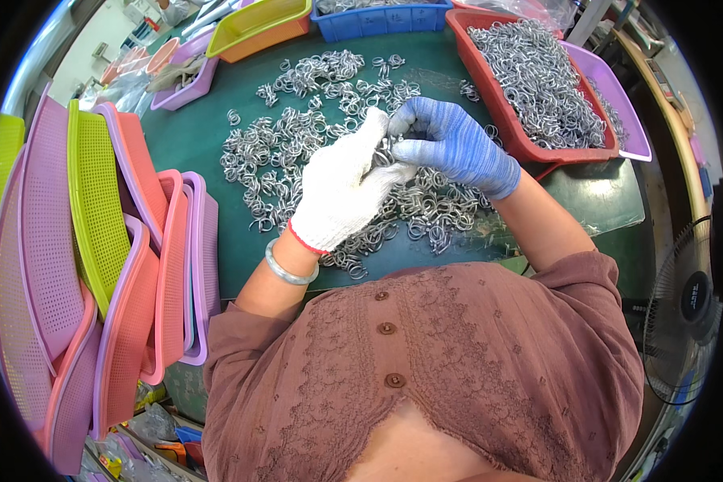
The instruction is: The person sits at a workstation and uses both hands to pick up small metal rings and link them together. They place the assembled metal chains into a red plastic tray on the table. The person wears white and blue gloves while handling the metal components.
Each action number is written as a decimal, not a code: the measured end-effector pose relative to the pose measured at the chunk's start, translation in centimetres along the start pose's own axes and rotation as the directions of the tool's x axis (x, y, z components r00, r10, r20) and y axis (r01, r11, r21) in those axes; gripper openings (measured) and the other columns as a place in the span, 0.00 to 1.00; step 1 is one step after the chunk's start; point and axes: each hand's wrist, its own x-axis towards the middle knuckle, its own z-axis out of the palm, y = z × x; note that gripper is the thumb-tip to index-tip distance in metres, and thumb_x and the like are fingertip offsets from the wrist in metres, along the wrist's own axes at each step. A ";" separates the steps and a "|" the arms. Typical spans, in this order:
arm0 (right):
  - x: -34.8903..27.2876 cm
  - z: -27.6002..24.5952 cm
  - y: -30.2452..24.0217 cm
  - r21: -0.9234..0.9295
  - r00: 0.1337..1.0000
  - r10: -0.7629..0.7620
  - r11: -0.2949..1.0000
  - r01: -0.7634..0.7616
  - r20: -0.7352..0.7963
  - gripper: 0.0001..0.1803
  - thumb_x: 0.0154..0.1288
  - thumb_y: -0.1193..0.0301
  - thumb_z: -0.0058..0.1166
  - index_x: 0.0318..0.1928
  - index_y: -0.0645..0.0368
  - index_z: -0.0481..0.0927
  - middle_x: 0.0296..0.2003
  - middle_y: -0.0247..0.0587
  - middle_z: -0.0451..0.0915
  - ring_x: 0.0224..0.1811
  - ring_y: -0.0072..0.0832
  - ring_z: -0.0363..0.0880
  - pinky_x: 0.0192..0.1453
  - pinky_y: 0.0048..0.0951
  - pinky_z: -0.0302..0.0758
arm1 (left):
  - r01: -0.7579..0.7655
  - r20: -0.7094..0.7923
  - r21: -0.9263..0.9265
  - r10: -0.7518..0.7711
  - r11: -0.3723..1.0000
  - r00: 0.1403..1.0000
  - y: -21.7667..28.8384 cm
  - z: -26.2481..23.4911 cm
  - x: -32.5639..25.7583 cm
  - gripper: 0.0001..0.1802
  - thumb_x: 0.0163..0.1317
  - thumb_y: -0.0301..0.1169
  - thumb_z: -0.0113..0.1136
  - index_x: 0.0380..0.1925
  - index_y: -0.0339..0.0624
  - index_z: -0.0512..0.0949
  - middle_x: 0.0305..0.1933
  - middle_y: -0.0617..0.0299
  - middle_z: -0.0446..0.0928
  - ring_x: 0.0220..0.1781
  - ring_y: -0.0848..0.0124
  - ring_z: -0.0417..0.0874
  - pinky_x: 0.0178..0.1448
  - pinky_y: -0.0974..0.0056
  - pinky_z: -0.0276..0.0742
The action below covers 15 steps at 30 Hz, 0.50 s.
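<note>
Left hand [341,189] in a white knit glove and right hand [450,145] in a blue glove, fingertips pinched together from both sides on one small metal ring [387,145]. Held just above the heap of metal rings [313,136] on the green counter [193,136]. Right of that heap, a red tray [490,88] full of more rings.

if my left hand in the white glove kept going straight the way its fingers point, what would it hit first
The left hand points up-right at the right hand; their fingertips already meet around small metal rings, so probably those.
</note>
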 end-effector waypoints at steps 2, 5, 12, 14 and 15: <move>0.0 0.1 0.3 -0.043 0.999 -0.038 0.998 0.037 -0.010 0.09 0.58 0.76 0.60 0.39 0.65 0.76 0.33 0.35 0.78 0.38 0.19 0.74 0.45 0.24 0.74 | -0.044 -0.028 -0.028 0.043 0.999 0.999 0.1 0.0 -0.2 0.36 0.55 0.36 0.66 0.61 0.32 0.64 0.32 0.52 0.80 0.31 0.60 0.84 0.35 0.64 0.79; 0.1 0.2 0.5 -0.071 0.996 -0.093 0.993 0.093 -0.004 0.09 0.58 0.76 0.60 0.38 0.65 0.76 0.32 0.35 0.77 0.36 0.19 0.73 0.43 0.24 0.73 | -0.053 -0.063 -0.151 0.044 0.987 0.997 1.0 -0.2 -0.3 0.35 0.54 0.34 0.66 0.60 0.33 0.65 0.35 0.52 0.81 0.33 0.60 0.85 0.36 0.64 0.79; 0.1 0.0 0.1 -0.021 0.994 -0.102 0.994 0.103 0.043 0.09 0.58 0.74 0.61 0.37 0.63 0.76 0.31 0.33 0.76 0.35 0.19 0.73 0.42 0.24 0.73 | -0.071 -0.144 -0.334 0.023 0.940 0.989 0.6 0.8 -0.7 0.25 0.56 0.29 0.63 0.54 0.38 0.70 0.38 0.56 0.82 0.37 0.68 0.86 0.40 0.68 0.78; 0.0 -0.1 0.4 -0.050 0.993 -0.107 0.993 0.109 0.042 0.10 0.59 0.74 0.61 0.38 0.63 0.76 0.32 0.33 0.76 0.36 0.19 0.73 0.43 0.24 0.73 | -0.008 -0.110 -0.433 -0.044 0.901 0.993 1.4 0.7 -0.6 0.25 0.56 0.29 0.63 0.55 0.40 0.70 0.38 0.58 0.82 0.36 0.73 0.85 0.41 0.70 0.78; 0.0 -0.1 0.5 -0.064 0.993 -0.109 0.992 0.112 0.040 0.10 0.59 0.74 0.61 0.39 0.63 0.76 0.32 0.33 0.76 0.36 0.19 0.73 0.43 0.24 0.73 | 0.041 -0.075 -0.492 -0.089 0.869 0.993 1.8 0.6 -0.5 0.25 0.56 0.29 0.63 0.55 0.40 0.71 0.37 0.59 0.82 0.36 0.75 0.85 0.41 0.71 0.78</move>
